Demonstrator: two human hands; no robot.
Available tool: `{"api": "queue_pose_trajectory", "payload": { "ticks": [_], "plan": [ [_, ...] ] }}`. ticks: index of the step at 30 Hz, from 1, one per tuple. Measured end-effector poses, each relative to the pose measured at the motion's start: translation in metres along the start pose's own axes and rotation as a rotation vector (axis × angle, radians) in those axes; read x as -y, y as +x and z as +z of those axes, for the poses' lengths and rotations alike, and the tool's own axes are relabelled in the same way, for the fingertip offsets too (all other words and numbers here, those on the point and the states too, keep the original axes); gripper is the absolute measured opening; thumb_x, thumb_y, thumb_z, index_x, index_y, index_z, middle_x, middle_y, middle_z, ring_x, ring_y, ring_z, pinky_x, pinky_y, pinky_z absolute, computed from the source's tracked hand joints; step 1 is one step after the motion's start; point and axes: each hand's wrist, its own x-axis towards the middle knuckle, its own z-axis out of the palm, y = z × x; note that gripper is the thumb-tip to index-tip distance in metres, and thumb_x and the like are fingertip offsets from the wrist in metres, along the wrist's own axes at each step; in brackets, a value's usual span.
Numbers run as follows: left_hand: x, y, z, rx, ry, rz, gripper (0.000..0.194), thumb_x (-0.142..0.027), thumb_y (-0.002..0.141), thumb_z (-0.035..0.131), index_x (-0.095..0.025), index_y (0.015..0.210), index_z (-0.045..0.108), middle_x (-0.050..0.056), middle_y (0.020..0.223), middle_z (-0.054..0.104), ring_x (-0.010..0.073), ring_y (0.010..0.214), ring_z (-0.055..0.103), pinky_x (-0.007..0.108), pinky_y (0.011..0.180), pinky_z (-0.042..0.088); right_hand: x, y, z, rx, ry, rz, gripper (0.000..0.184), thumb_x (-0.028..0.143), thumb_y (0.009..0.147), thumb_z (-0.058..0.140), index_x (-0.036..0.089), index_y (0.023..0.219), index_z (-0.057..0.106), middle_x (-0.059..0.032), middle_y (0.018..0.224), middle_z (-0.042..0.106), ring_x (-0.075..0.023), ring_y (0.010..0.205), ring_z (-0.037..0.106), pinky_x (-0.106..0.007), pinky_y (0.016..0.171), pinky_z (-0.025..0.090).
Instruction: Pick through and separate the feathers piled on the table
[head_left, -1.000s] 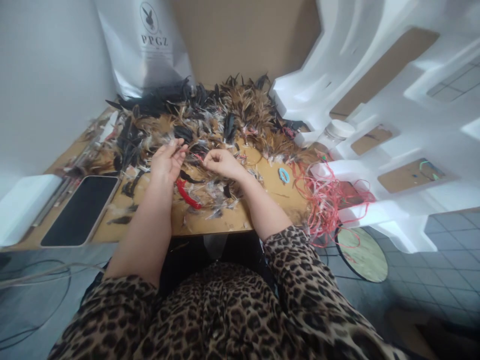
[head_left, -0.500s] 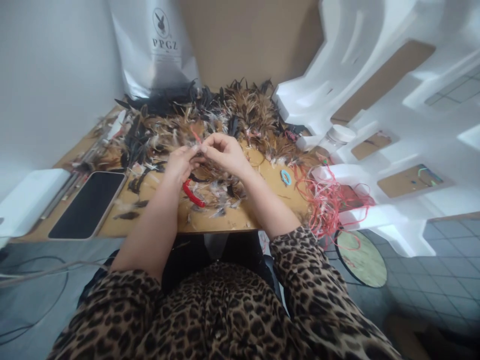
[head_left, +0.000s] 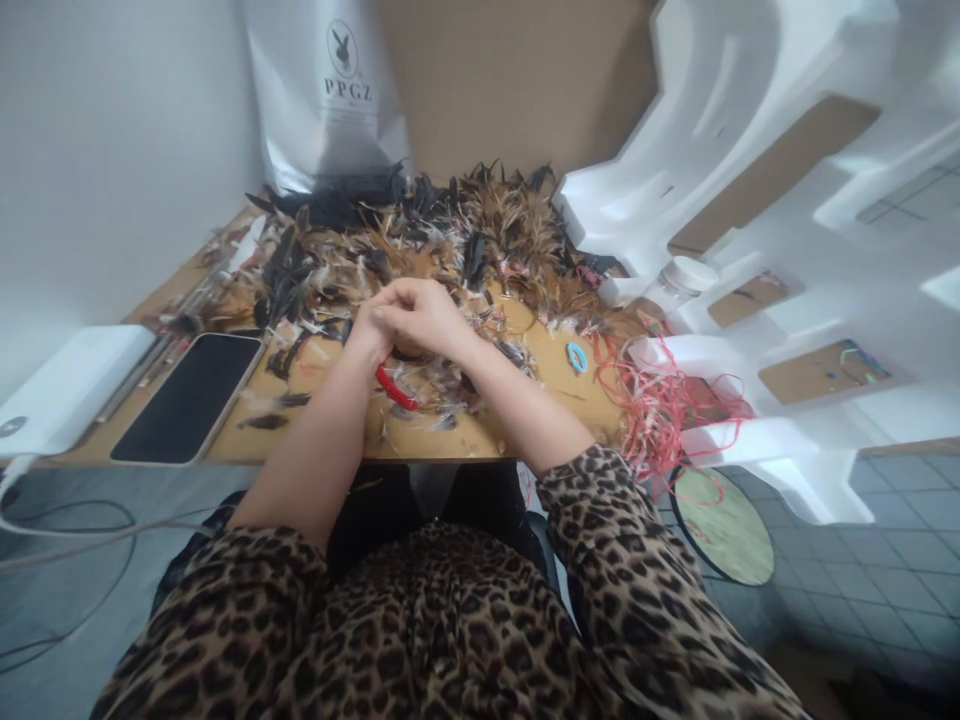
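Note:
My left hand [head_left: 369,330] and my right hand [head_left: 420,312] are pressed together over the middle of a brown board [head_left: 525,400], fingers curled and closed. What they pinch is hidden between them. A big heap of brown and black feathers [head_left: 420,235] covers the far half of the board, just beyond my hands. Red-handled pliers [head_left: 395,388] lie on the board directly under my left wrist. Loose feather scraps lie scattered around the pliers.
A black phone [head_left: 191,395] lies at the left, beside a white box [head_left: 67,385]. A silver bag [head_left: 330,90] stands at the back. White foam packing [head_left: 757,220] rises at the right, with tangled red strings [head_left: 660,400], a blue loop [head_left: 576,357] and a small jar [head_left: 686,275].
My two hands, apart over the feathers a second ago, have come together and now overlap. The view has shifted slightly to the left.

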Motion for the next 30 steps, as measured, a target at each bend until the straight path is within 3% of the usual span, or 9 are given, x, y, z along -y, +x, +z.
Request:
{"api": "queue_pose_trajectory", "payload": {
  "ticks": [4, 8, 15, 19, 23, 30],
  "plan": [
    [-0.003, -0.003, -0.007, 0.057, 0.033, -0.035, 0.012, -0.019, 0.070, 0.067, -0.012, 0.067, 0.058, 0.002, 0.067, 0.067, 0.0068, 0.046, 0.056, 0.016, 0.044, 0.044, -0.017, -0.023, -0.012, 0.215, -0.089, 0.072, 0.016, 0.022, 0.072, 0.053, 0.011, 0.071, 0.065, 0.0003, 0.065, 0.061, -0.0077, 0.060, 0.050, -0.021, 0.063, 0.037],
    [-0.009, -0.002, -0.009, 0.057, 0.063, -0.043, 0.016, -0.024, 0.070, 0.070, -0.012, 0.074, 0.060, 0.004, 0.077, 0.071, 0.0038, 0.043, 0.054, 0.013, 0.038, 0.038, -0.019, -0.038, -0.007, 0.386, -0.254, 0.100, 0.013, 0.022, 0.069, 0.056, 0.013, 0.068, 0.067, 0.0006, 0.063, 0.062, -0.0077, 0.057, 0.049, -0.021, 0.061, 0.035],
    [-0.011, -0.002, -0.008, 0.030, 0.048, -0.063, 0.015, -0.025, 0.074, 0.067, -0.012, 0.080, 0.060, 0.003, 0.076, 0.070, 0.0034, 0.046, 0.057, 0.012, 0.039, 0.039, -0.022, -0.034, -0.002, 0.393, -0.272, 0.080, 0.020, 0.017, 0.070, 0.055, 0.015, 0.084, 0.069, 0.0005, 0.075, 0.064, -0.0081, 0.064, 0.050, -0.021, 0.066, 0.034],
    [-0.012, -0.002, -0.007, 0.028, 0.056, -0.069, 0.016, -0.025, 0.074, 0.068, -0.012, 0.079, 0.060, 0.003, 0.077, 0.070, 0.0034, 0.046, 0.057, 0.012, 0.039, 0.039, -0.033, -0.030, 0.007, 0.409, -0.400, 0.038, 0.027, 0.013, 0.070, 0.054, 0.018, 0.093, 0.068, -0.0013, 0.086, 0.065, -0.0110, 0.072, 0.052, -0.023, 0.068, 0.034],
    [-0.012, -0.002, -0.008, 0.045, 0.033, -0.070, 0.014, -0.024, 0.075, 0.067, -0.013, 0.080, 0.061, 0.003, 0.076, 0.070, 0.0040, 0.047, 0.058, 0.012, 0.041, 0.041, -0.041, -0.027, 0.007, 0.341, -0.403, -0.043, 0.017, 0.016, 0.074, 0.051, 0.015, 0.080, 0.067, -0.0041, 0.086, 0.063, -0.0130, 0.078, 0.053, -0.025, 0.072, 0.036],
    [-0.014, -0.005, -0.006, 0.071, -0.023, -0.116, 0.010, -0.021, 0.076, 0.065, -0.013, 0.080, 0.061, 0.003, 0.078, 0.069, 0.0055, 0.051, 0.060, 0.015, 0.046, 0.046, -0.056, -0.028, -0.035, -0.067, -0.089, -0.063, 0.016, 0.023, 0.076, 0.054, 0.012, 0.081, 0.064, -0.0032, 0.082, 0.060, -0.0122, 0.077, 0.051, -0.026, 0.074, 0.040]
  ]
}}
